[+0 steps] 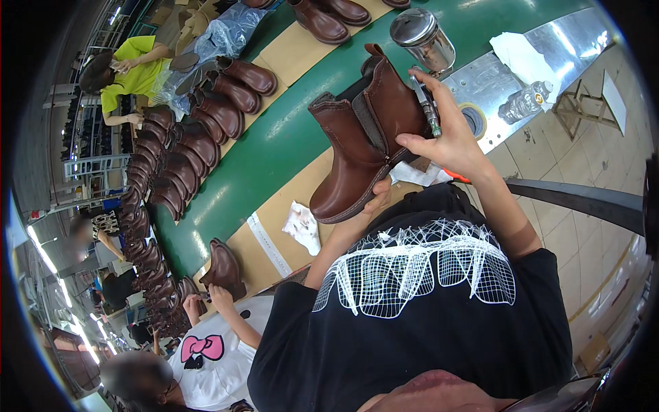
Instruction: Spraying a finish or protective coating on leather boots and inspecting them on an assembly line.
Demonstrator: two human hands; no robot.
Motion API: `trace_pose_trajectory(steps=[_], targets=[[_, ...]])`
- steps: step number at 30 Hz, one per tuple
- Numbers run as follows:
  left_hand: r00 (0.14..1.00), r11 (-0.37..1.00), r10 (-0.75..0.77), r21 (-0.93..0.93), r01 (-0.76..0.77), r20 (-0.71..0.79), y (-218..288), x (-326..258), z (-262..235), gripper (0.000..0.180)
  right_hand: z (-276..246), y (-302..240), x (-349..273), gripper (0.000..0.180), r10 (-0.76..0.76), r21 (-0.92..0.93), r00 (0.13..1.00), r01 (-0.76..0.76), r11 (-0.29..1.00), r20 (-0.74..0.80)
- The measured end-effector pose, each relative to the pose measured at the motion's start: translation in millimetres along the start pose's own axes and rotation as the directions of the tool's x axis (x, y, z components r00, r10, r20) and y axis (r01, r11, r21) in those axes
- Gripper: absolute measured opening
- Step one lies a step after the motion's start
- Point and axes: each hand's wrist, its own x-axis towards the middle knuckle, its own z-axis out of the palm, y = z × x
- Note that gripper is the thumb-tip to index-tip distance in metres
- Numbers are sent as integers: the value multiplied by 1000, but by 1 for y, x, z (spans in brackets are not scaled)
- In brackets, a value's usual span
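Observation:
A brown leather ankle boot (pixel 347 168) is held up in front of my chest, its toe pointing down and left. The side opening gapes and shows grey lining. My left hand (pixel 376 198) grips the boot from below near the sole, with part of the fingers hidden behind it. In my right hand (pixel 453 134) is a slim pen-like tool (pixel 427 103), held between the fingers and upright beside the boot shaft. The right thumb rests against the boot near the lower end of its opening.
A lidded metal canister (pixel 422 38) stands beyond the boot. Near my right arm are a tape roll (pixel 475 118), plastic bottle (pixel 525 103) and white cloth (pixel 525 60). A stained cloth (pixel 302 225) lies on cardboard. Boots line the green table (pixel 288 130); co-workers sit left.

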Motion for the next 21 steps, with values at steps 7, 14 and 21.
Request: trace_pose_trajectory(steps=[7,14,21], targets=[[971,956,51,294,21,-234,-2,-7,11,77,4,-2,-6,67,144,103,987,-135,985,-76],[963,992,-130,32,126,235,6,-4,-32,74,-11,10,-13,33,268,283,957,-228,932,-112],[918,377,379,925,-42,-113,44,-44,-64,68,-52,88,-84,36,304,140,934,-281,950,-189]])
